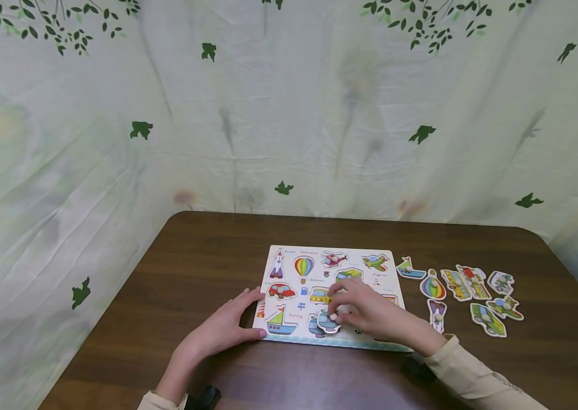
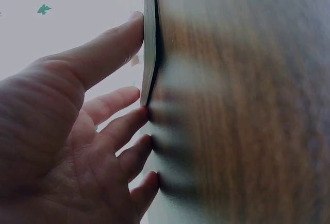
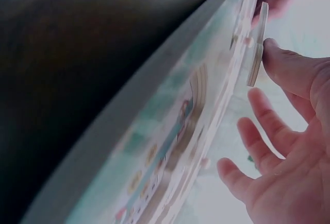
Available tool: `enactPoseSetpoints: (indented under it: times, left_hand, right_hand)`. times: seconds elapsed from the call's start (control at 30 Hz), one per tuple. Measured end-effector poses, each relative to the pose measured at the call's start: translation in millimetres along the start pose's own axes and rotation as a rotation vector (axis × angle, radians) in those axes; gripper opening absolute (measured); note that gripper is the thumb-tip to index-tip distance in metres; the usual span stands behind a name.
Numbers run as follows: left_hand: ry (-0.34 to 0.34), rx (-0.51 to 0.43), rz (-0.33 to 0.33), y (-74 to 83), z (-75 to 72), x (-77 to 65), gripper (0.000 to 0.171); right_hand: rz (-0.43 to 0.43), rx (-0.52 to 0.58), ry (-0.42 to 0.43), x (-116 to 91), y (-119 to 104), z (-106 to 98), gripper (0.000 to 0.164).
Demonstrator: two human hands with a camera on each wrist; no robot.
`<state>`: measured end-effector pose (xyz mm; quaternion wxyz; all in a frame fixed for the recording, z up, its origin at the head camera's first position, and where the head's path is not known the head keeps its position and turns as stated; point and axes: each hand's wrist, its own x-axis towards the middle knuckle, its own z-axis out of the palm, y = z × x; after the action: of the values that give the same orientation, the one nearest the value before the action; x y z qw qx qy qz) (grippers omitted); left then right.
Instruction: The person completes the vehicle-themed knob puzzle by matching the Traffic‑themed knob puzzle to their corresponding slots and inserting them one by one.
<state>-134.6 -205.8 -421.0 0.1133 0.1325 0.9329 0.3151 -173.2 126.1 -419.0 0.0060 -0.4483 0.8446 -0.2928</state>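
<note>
A white puzzle board (image 1: 289, 311) printed with vehicle pictures lies on the table. Above its lower middle, my right hand (image 1: 365, 307) pinches a small blue puzzle piece (image 1: 327, 324) by its pale knob. That piece partly covers a similar blue picture on the board. In the right wrist view the piece (image 3: 258, 49) appears edge-on by the thumb, apart from the board's face. My left hand (image 1: 222, 327) touches the board's left side with thumb and fingers spread. The left wrist view shows the thumb against the board's edge (image 2: 149, 44) and fingertips near the tabletop.
To the board's right lie several loose knobbed pieces, among them a sailboat (image 1: 410, 270), a balloon (image 1: 433, 286), a rocket (image 1: 437, 315) and a green vehicle (image 1: 488, 320). The brown table (image 1: 206, 250) meets a leaf-printed curtain (image 1: 299, 142) behind.
</note>
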Motion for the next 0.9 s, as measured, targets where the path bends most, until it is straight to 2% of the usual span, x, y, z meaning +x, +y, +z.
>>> enactPoseSetpoints:
  times: [0.43,0.9]
  left_hand:
    - [-0.006,-0.008,0.005,0.2,-0.1,0.2,0.073]
    - [-0.003,-0.010,-0.015,1.6,-0.4,-0.5,0.074]
  right_hand:
    - [-0.054,-0.062,-0.039,10,1,10,0.011]
    - [-0.026,-0.074,-0.070,15,-3,12,0.010]
